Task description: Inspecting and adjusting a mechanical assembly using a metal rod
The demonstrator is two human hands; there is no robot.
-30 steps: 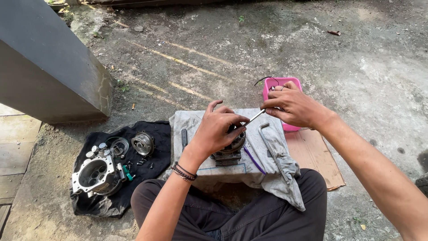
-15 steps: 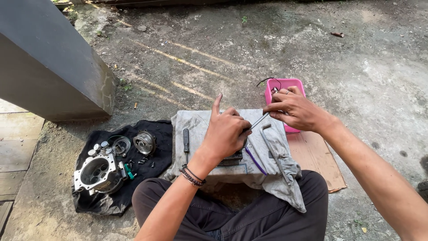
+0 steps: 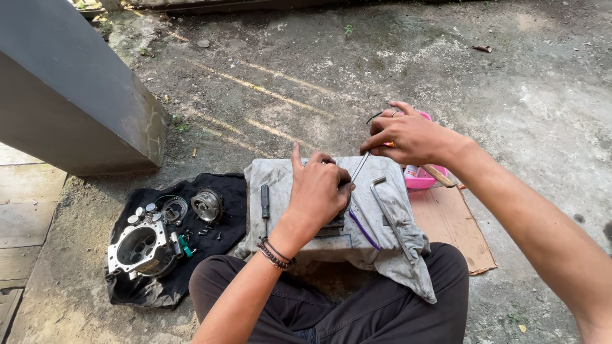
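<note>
Thin metal rod [image 3: 359, 167] | pinched at its upper end by right hand [image 3: 408, 137] fingertips | slants down-left to a dark part (mostly hidden) under closed left hand [image 3: 319, 191] | on grey cloth [image 3: 395, 210]

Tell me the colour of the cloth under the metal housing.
Black cloth, under the metal housing; the head view shows it.
</note>
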